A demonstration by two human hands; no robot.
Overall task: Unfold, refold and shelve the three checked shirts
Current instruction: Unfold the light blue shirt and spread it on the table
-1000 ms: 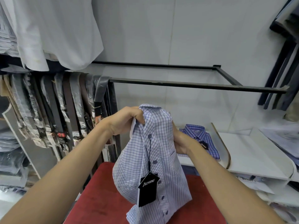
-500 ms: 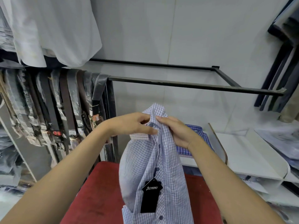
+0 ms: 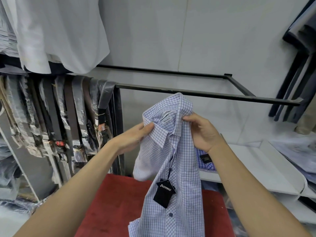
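I hold a pale blue checked shirt (image 3: 183, 177) upright in front of me, collar at the top and facing me, with the neck label showing. My left hand (image 3: 135, 135) pinches the left collar point. My right hand (image 3: 201, 132) grips the right side of the collar. A black price tag (image 3: 164, 194) hangs on a string from the button placket. The shirt's lower part rests on the red tabletop (image 3: 116, 207). A darker blue checked shirt (image 3: 205, 161) lies folded on the white shelf (image 3: 253, 161), mostly hidden behind my right wrist.
A black metal rail (image 3: 205, 94) runs across the wall above the shirt. Belts in plastic sleeves (image 3: 65, 117) hang at the left under white garments (image 3: 59, 31). Dark trousers (image 3: 297, 86) hang at the right. Folded pale clothing (image 3: 297, 151) lies on the far right shelf.
The shirt has been lifted and its collar opened out toward me. My hands have moved apart from the closed collar front to either side of the collar.
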